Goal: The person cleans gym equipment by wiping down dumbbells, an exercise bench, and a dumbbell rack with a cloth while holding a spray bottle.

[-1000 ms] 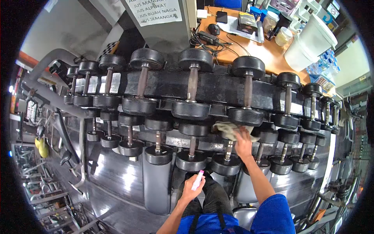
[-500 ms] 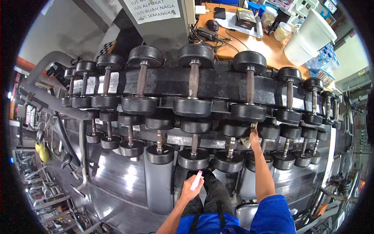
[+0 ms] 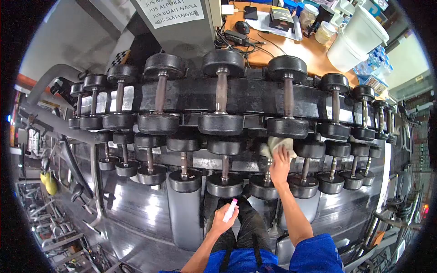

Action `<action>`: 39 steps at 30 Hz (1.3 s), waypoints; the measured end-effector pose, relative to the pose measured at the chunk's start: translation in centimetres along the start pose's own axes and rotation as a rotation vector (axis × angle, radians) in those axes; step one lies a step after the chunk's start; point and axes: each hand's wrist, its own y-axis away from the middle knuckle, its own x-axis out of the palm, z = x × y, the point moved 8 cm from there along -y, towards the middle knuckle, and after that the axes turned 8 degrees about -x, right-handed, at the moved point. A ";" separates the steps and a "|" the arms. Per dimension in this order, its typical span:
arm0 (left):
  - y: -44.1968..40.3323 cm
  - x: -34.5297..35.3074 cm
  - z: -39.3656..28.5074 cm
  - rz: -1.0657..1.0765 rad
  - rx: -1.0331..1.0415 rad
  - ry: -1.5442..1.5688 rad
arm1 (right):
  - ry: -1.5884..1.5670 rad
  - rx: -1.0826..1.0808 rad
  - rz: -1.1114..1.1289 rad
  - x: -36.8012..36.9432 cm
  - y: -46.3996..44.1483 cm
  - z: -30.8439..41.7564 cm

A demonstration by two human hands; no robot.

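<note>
My right hand (image 3: 280, 167) presses a pale, crumpled cloth (image 3: 274, 145) against the back head of a dumbbell (image 3: 263, 187) on the lower rack row. That back head is mostly hidden under cloth and fingers. Just above them is the front head of an upper-row dumbbell (image 3: 287, 128). Held low in front of my body, my left hand (image 3: 221, 220) is closed around a slim white object with a pink tip (image 3: 231, 211); its exact kind is unclear. A lower-row dumbbell (image 3: 224, 184) lies just beyond it.
Two rows of black dumbbells fill the rack (image 3: 255, 98). Behind it stands a wooden desk (image 3: 268, 48) with cables, jars and white buckets (image 3: 353, 43). Padded benches (image 3: 185, 218) sit below the rack, and a metal machine frame (image 3: 94, 182) is at left.
My right hand and the cloth have moved left, from the gap between two lower-row dumbbells onto one dumbbell's back head. My left hand keeps its hold. The view has shifted slightly.
</note>
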 end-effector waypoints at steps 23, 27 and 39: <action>1.1 -1.5 1.1 0.001 -0.161 0.010 | 0.156 -0.485 0.183 1.9 -2.9 2.7; 1.1 -1.9 1.2 -0.032 -0.117 0.004 | 0.032 -0.097 0.157 -0.6 -3.9 -2.5; 1.1 -1.7 2.0 -0.031 -0.156 0.001 | -0.269 0.337 0.539 11.1 -6.0 -20.1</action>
